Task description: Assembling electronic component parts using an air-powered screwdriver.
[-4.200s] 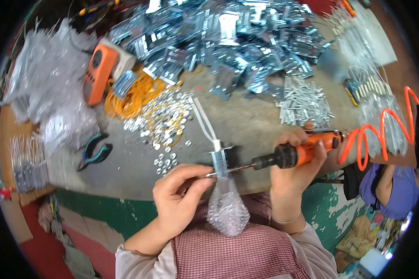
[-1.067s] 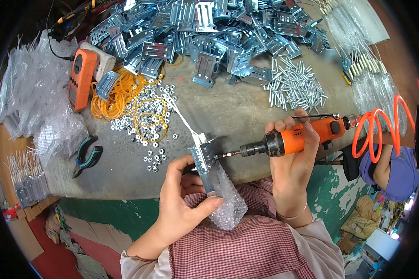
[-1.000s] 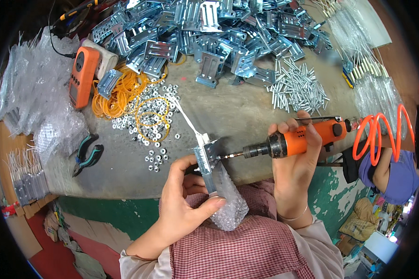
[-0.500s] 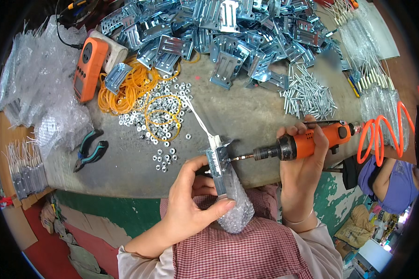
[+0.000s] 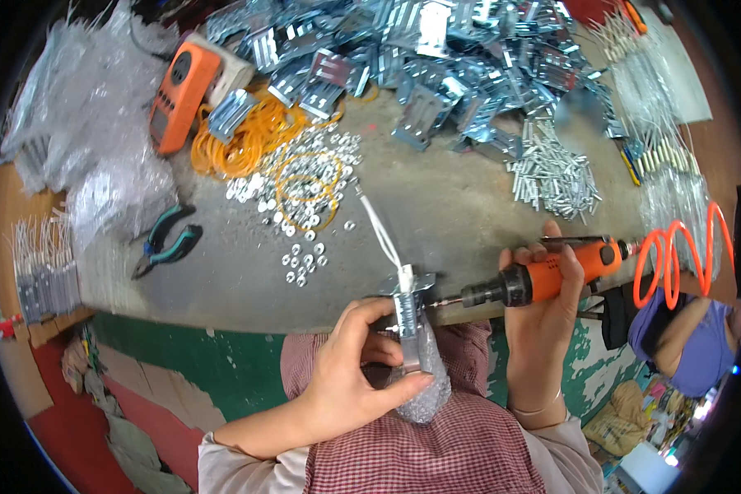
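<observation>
In my left hand (image 5: 346, 383), thumb and fingers grip a flat silver metal part (image 5: 407, 325) with a bracket at its upper end. Two white wires (image 5: 379, 226) rise from its top, and clear bubble wrap (image 5: 430, 395) hangs around its lower part. My right hand (image 5: 542, 321) is wrapped round an orange air screwdriver (image 5: 552, 273), held level, its bit pointing left at the side of the bracket. Whether the bit touches a screw there is too small to tell. Loose nuts (image 5: 305, 262) lie on the table beyond my left hand.
Blue-silver metal brackets (image 5: 424, 115) are heaped at the far side, with screws (image 5: 556, 169) to their right. Orange rubber bands (image 5: 239, 144), pliers (image 5: 166, 240), an orange meter (image 5: 183, 99) and bubble wrap (image 5: 115, 156) lie left. A coiled orange hose (image 5: 675, 255) runs right. Another person (image 5: 692, 346) sits at right.
The held part and the screwdriver appear slightly lower and to the right, still lined up with each other. The table's things have shifted in view too. Both grips stay the same.
</observation>
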Available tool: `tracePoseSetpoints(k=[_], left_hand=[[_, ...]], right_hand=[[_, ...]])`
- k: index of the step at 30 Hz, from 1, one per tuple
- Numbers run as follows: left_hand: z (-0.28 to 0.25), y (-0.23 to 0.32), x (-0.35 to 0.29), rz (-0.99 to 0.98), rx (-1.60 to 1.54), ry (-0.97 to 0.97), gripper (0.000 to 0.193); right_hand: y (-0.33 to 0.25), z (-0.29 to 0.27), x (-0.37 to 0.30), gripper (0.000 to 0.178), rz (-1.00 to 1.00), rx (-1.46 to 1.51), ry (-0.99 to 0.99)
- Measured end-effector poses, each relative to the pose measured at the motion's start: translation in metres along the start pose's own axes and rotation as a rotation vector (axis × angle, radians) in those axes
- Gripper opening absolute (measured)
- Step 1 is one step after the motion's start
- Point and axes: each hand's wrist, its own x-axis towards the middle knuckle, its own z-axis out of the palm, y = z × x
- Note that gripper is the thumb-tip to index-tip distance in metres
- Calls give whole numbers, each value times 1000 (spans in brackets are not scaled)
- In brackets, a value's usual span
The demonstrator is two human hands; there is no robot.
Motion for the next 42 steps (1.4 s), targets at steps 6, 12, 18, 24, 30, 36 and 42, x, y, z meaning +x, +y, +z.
tracePoseSetpoints(k=[6,12,18,24,30,36,42], left_hand=[[-17,12,7,18,40,-117,65],[-69,2,12,475,974,471,21],[-76,4,14,523,1248,383,19],[-81,8,18,528,1275,290,19],[-34,2,25,609,760,259,18],[-20,-23,35,554,580,311,20],[-20,-19,31,668,782,244,18]], right_hand=[[1,-6,3,39,-48,-23,-44],[4,-8,5,36,-97,-73,-86],[3,-13,10,35,-87,-89,-74],[1,-17,14,32,-79,-76,-123],[0,-17,13,33,-75,-73,-180],[4,-12,12,32,-85,-58,-136],[2,-17,13,32,-74,-90,-163]])
